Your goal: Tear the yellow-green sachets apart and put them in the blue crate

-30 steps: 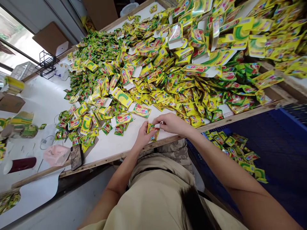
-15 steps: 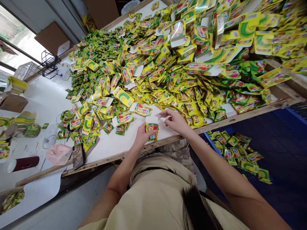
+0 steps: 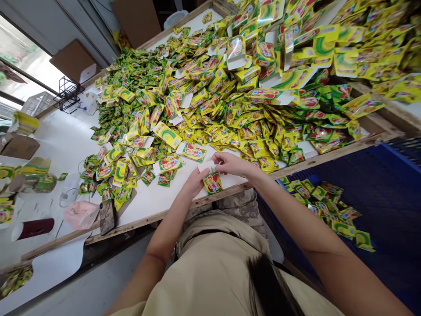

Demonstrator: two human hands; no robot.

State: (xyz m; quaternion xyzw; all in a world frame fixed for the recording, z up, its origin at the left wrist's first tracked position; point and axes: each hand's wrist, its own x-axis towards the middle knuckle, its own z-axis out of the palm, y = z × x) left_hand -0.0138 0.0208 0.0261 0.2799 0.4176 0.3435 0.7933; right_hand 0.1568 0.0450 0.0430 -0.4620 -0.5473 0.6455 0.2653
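Observation:
My left hand [image 3: 194,182] is closed on the side of a small yellow-green candy box [image 3: 213,183] with a white end flap. The box is tilted over the white table [image 3: 154,202] near its front edge. My right hand [image 3: 226,164] is closed, its thumb and fingers pinched at the box's white flap; anything else between these fingertips is hidden. Just behind my hands lies another candy box [image 3: 194,152] with its white flap out. To its left rests a similar box [image 3: 170,163], beside small green sachets [image 3: 148,176].
A large heap of yellow and green sachets [image 3: 230,114] and boxes covers the table behind. At the left lie a phone [image 3: 107,217], a pink bag [image 3: 80,215] and a dark red cylinder [image 3: 34,228]. Below right, a blue crate [image 3: 371,184] holds several packs.
My right hand has moved left onto the box's white flap. The box has tilted and shifted slightly right in my left hand. The camera view has shifted a little.

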